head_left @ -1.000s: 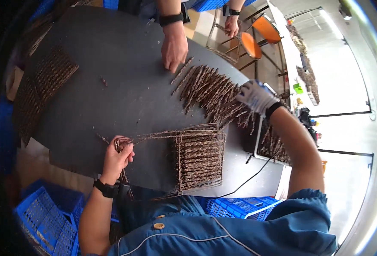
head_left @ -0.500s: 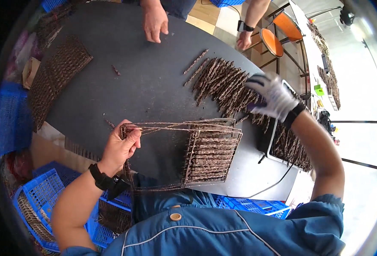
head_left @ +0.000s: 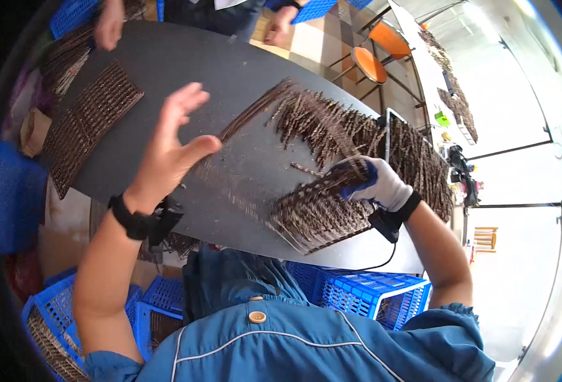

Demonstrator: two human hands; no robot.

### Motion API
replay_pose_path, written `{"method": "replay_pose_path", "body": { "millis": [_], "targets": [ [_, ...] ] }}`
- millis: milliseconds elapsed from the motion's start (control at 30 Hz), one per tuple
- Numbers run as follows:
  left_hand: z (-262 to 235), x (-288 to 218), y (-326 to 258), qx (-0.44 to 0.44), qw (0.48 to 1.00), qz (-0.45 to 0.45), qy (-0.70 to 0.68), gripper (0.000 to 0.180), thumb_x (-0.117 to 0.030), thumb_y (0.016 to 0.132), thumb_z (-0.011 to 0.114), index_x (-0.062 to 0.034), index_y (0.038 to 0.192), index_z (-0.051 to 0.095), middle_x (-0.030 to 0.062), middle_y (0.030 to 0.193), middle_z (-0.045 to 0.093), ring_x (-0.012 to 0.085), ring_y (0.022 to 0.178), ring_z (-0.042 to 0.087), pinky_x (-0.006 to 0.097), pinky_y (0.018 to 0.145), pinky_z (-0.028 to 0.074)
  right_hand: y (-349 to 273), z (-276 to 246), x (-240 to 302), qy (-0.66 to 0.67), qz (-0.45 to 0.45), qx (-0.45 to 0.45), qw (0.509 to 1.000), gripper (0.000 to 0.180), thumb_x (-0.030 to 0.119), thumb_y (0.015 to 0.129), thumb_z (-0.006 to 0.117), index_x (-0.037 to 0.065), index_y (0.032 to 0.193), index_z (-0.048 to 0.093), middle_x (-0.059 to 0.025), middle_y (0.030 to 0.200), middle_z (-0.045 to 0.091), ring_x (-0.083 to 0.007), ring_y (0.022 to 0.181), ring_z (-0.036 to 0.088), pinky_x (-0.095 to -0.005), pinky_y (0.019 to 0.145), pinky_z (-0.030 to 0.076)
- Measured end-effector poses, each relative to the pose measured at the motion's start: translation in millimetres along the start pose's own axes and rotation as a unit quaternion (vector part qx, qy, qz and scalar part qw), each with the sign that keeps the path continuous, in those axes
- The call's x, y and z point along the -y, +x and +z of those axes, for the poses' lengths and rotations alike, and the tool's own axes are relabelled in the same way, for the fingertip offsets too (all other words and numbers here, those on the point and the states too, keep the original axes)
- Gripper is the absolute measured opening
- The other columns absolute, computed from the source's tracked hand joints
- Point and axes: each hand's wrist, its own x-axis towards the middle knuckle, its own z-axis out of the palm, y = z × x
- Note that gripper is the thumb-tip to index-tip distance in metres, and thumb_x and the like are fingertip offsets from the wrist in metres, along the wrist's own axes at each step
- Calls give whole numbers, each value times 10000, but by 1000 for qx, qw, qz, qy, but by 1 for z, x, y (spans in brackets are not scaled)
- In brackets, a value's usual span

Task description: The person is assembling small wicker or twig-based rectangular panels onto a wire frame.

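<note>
My bare left hand (head_left: 169, 149) is open above the table, its fingers stretched and thumb apart, close to the left edge of a thin brown frame (head_left: 250, 113). The frame is smeared by motion and tilted. Part of it is filled with a panel of brown twisted strips (head_left: 319, 219), side by side. My right hand (head_left: 379, 184), in a white and blue glove, is closed on the frame's right end beside the filled part. Its fingertips are partly hidden. Just beyond lies a pile of loose brown twisted strips (head_left: 316, 130) on the dark table (head_left: 198, 70).
At the far left lies a finished-looking brown woven panel (head_left: 93, 121). More strips (head_left: 421, 165) spread at the right by a white-edged tray. Blue crates (head_left: 373, 296) stand below the near edge. Another person's hands (head_left: 109, 25) show at the far side, near an orange chair (head_left: 369, 65).
My left hand has let go of the frame and opened. My right hand has come from the strip pile to grip the frame, which has swung and tilted. The other person's hands moved left.
</note>
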Motion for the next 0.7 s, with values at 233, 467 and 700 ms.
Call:
{"method": "replay_pose_path", "body": {
  "millis": [233,467,700],
  "targets": [
    [76,29,-114,-32,921,-300,-247,933,-549,821,716,-37,1462,272,111,1359,445,220,1238,446,390,1045,356,-47,49,-73,421,-72,-374,823,441,123,798,768,44,1196,594,-31,1017,672,-169,926,645,-302,865,519],
    [184,56,-119,-13,823,-414,-389,639,-570,889,626,-126,1326,478,51,1234,571,170,1124,561,325,928,447,26,110,-92,527,-114,-392,745,196,338,956,604,145,982,633,37,772,593,-102,633,564,-257,549,456],
    [185,62,-84,-122,690,-366,-612,665,-583,911,573,-82,1344,511,103,1242,619,252,1117,607,417,972,495,61,115,-76,614,-142,-311,712,286,117,871,687,58,1143,625,-11,1040,661,-131,936,626,-297,849,508]
  ]
}}
